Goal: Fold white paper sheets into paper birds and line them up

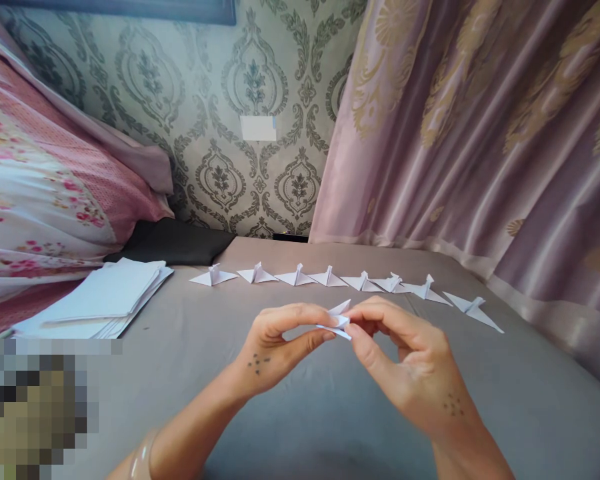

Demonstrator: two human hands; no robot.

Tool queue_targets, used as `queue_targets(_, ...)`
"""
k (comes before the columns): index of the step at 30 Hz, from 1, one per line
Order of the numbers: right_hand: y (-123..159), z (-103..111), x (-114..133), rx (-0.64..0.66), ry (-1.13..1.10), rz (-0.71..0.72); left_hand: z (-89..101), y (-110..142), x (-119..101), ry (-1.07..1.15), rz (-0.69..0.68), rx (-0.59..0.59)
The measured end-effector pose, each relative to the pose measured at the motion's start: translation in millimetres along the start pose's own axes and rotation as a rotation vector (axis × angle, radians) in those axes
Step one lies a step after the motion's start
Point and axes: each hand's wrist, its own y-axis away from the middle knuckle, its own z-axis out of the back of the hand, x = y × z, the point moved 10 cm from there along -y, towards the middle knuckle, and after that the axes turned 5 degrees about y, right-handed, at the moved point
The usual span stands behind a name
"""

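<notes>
Between my two hands is a small folded white paper piece (341, 321), raised above the grey surface. My left hand (280, 340) pinches its left side between thumb and fingers. At its right end, my right hand (405, 350) grips the paper with thumb and forefinger. The fingertips hide part of the folds. Beyond my hands stands a row of several folded white paper cranes (329, 276) with wings spread. The rightmost paper crane (474, 308) lies a little nearer and apart from the row.
A stack of white paper sheets (105, 293) lies at the left, by a black flat item (180, 240). Floral fabric (45, 193) hangs on the left, a mauve curtain (430, 133) on the right. Patterned wallpaper (195, 100) covers the back wall. The near left corner is pixelated.
</notes>
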Motion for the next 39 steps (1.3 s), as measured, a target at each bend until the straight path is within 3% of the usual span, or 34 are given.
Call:
queue_targets(12,-0.7,3.8,9.0,-0.046,0.065,0.113,-3.9,-1.2,-4.2,-0.045,-0.009,0.043)
queue_targets(22,-2.0,-0.3,4.6,-0.018,-0.096,0.132,0.3,2.0,2.9,-0.017,0.062,-0.019)
queue_targets(26,0.0,-0.1,6.3,-0.071,-0.076,0.144,4.9,6.0,13.0,0.120,0.138,-0.113)
queue_targets(31,-1.3,-3.0,0.8,-0.113,-0.046,0.120,-0.8,6.6,30.5,0.157,0.334,-0.092)
queue_targets(33,-3.6,-4.0,-9.0,-0.126,-0.067,0.073,-0.5,8.3,39.5,0.175,0.442,-0.107)
queue_targets(36,-6.6,-2.7,-37.5,-0.169,-0.188,-0.115,1.7,14.0,54.6,0.258,0.599,-0.168)
queue_targets(39,-7.2,-14.5,-60.9,-0.086,-0.274,-0.306,1.4,18.1,66.0,0.336,0.673,-0.199)
